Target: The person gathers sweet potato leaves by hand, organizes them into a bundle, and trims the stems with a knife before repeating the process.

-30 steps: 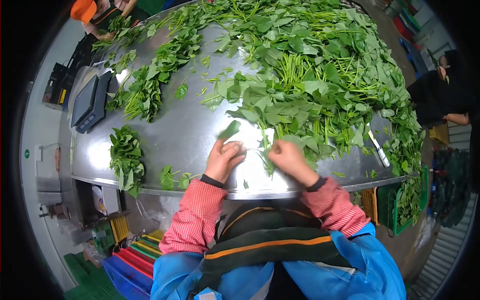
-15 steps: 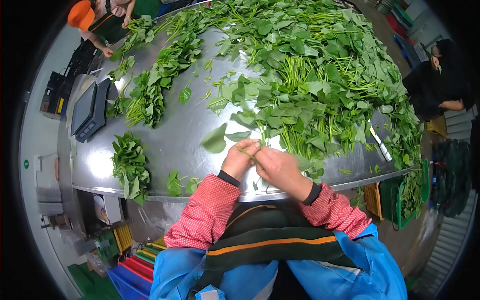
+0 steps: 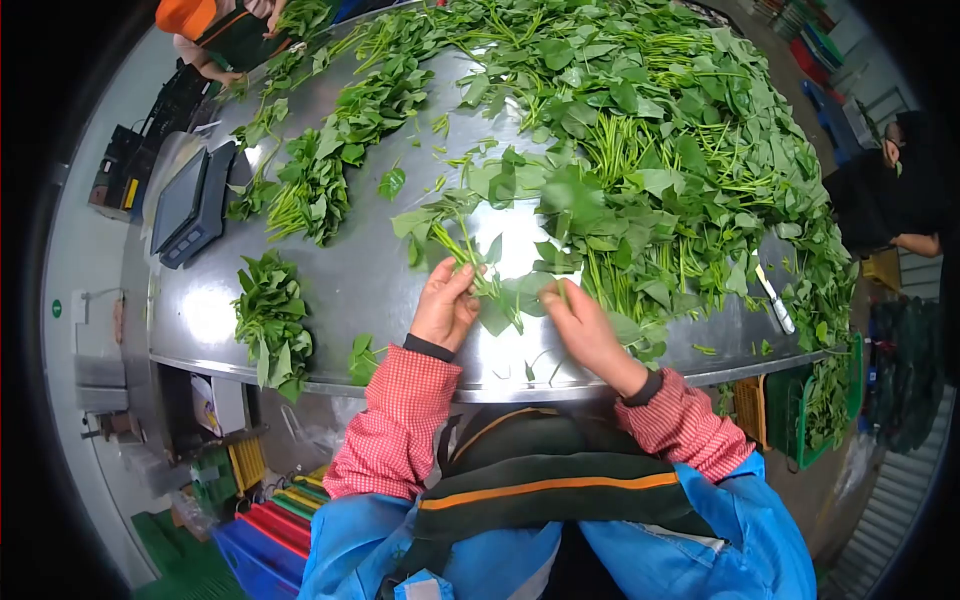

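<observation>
Both forearms in red checked sleeves extended forward, left hand (image 3: 445, 305) back to camera, fingertips pinched together, right hand (image 3: 582, 325) just beside it, knuckles up, fingers curled forward, closure not discernible

Co-worker (image 3: 215, 30) cut off at top edge. Scale (image 3: 190, 205) display too small to read. Leaf pile (image 3: 650, 150) hides far table (image 3: 360, 270); right hand (image 3: 585, 330) grip indeterminate.
</observation>
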`<state>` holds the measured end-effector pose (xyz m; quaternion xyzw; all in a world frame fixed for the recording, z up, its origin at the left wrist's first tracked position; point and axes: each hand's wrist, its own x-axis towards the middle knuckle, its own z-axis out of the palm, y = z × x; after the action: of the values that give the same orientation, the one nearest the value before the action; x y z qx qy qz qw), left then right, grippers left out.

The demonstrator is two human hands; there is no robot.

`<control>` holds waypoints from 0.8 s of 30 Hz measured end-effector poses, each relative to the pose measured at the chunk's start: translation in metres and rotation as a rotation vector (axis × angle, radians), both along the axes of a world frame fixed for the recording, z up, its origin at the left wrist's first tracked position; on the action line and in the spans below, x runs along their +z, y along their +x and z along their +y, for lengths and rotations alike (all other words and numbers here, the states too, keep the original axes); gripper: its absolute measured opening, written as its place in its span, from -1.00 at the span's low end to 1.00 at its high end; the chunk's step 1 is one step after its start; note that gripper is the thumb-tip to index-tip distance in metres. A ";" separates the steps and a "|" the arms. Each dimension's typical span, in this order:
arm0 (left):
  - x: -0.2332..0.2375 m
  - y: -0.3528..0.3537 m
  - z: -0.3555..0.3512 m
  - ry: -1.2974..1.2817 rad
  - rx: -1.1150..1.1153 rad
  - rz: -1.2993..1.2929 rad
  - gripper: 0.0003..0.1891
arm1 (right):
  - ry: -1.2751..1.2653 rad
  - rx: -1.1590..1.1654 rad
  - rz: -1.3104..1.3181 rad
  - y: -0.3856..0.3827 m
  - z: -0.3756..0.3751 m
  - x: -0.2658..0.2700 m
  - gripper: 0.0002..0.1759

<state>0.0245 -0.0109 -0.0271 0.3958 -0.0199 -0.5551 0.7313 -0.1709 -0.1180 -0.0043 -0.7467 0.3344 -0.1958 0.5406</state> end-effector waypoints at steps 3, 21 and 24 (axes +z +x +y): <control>0.011 -0.015 -0.002 -0.015 0.029 -0.012 -0.83 | 0.331 0.191 0.102 0.024 0.003 0.000 -0.70; 0.024 -0.010 0.005 -0.143 0.095 -0.053 -0.83 | 0.340 0.263 -0.117 0.050 -0.004 -0.001 -0.48; 0.025 -0.011 0.003 -0.165 0.098 -0.073 -0.83 | 0.230 0.083 -0.087 0.053 -0.001 0.002 -0.62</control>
<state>0.0134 -0.0079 -0.0025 0.3544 -0.0728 -0.5006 0.7864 -0.1179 -0.1188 -0.0022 -0.6838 0.2996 -0.1658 0.6444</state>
